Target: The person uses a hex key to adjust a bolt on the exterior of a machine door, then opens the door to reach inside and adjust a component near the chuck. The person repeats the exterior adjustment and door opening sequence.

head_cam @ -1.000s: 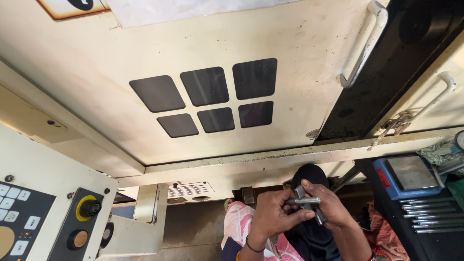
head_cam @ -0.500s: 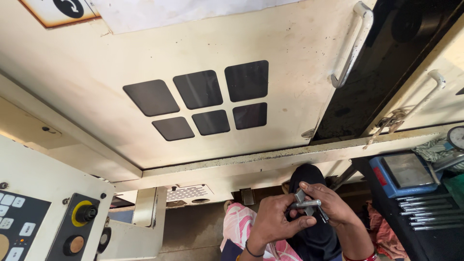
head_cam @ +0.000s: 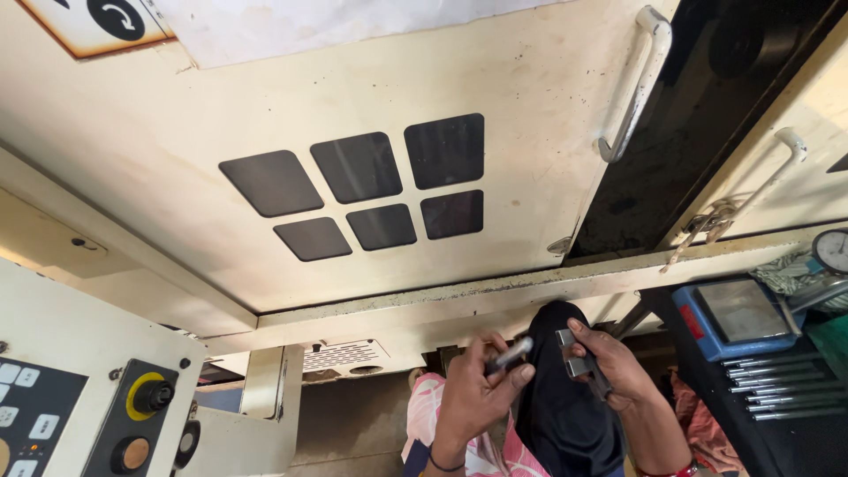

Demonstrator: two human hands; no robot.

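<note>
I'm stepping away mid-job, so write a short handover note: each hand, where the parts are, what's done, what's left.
Left hand: grips a short metal pin, tip pointing toward the other part.
Right hand: grips a small metal block.
Position: both held low in front of the cream machine door, above the lap; blue parts tray with steel rods to the right.
Done: both parts in hand.
Left: pin and block are apart, not joined.
</note>
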